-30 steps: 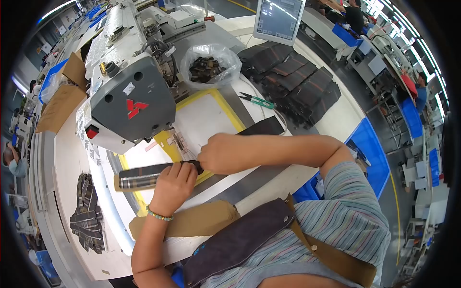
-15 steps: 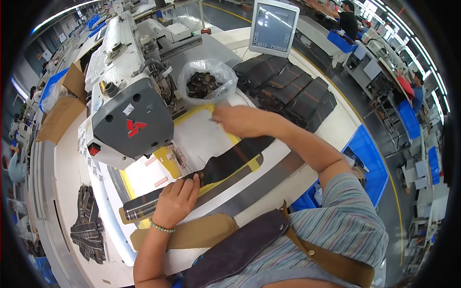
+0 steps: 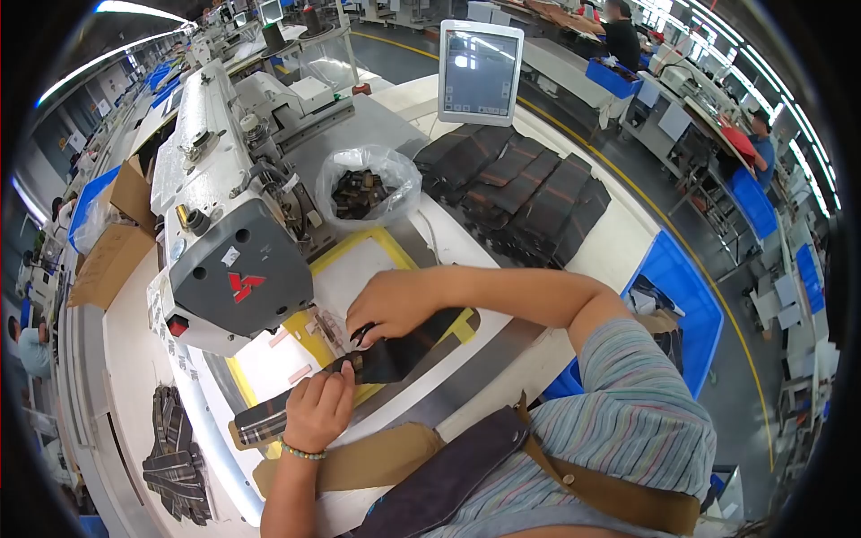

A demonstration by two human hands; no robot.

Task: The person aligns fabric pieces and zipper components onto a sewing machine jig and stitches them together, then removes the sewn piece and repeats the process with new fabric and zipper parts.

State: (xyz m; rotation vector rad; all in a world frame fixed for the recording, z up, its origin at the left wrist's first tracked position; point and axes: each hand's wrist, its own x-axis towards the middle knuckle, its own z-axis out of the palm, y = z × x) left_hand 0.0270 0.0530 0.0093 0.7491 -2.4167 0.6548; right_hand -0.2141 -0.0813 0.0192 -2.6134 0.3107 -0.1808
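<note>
My left hand (image 3: 318, 408) is closed on a dark plaid fabric strip (image 3: 262, 418), its fingertips pressed at a small brownish folded piece (image 3: 356, 360) on the strip. My right hand (image 3: 395, 307) comes in from the right, just above that spot. Its fingers are closed around a small black tool (image 3: 362, 334), which looks like thread snips but is partly hidden. The strip lies across the yellow-edged sewing template (image 3: 366, 242), and its wider dark end extends to the right under my right hand.
The sewing machine head (image 3: 240, 278) stands left of my hands. Behind them are a plastic bag (image 3: 395, 208) of small folded pieces, a pile of dark fabric panels (image 3: 529, 193) and a control screen (image 3: 480, 76). Plaid strips (image 3: 175, 457) lie at left; a blue bin (image 3: 691, 314) stands right.
My right hand has come down and toward me, from near the plastic bag to the fabric beside my left hand. My left hand still holds the strip. The whole view has shifted slightly.
</note>
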